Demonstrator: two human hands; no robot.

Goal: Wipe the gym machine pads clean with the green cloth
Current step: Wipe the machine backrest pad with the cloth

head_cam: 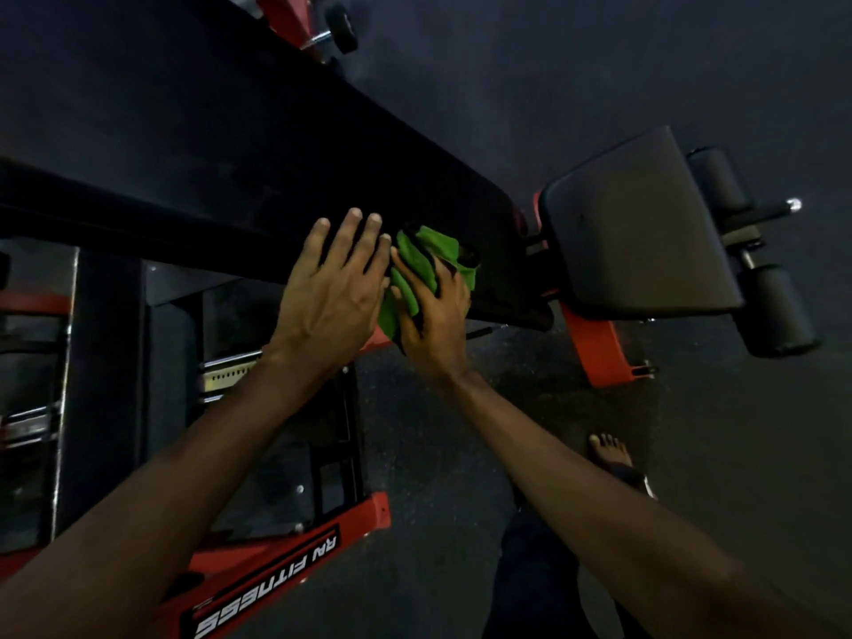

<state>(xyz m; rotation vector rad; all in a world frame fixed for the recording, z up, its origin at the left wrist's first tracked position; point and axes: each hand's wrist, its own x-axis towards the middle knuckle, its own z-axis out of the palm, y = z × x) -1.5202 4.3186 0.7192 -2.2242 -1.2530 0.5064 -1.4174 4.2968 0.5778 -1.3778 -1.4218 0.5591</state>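
Observation:
A long black back pad (221,145) of a gym bench runs from the upper left toward the centre. A separate black seat pad (641,223) sits to its right. The green cloth (415,265) lies bunched against the near edge of the long pad. My right hand (433,311) grips the cloth and holds it against that edge. My left hand (332,288) lies flat just left of the cloth, fingers straight, resting on the pad's edge.
The bench has a red steel frame (599,348) and two black foam rollers (779,311) beyond the seat pad. A red base bar with white lettering (272,578) is at the lower left. My bare foot in a sandal (613,458) stands on the dark rubber floor.

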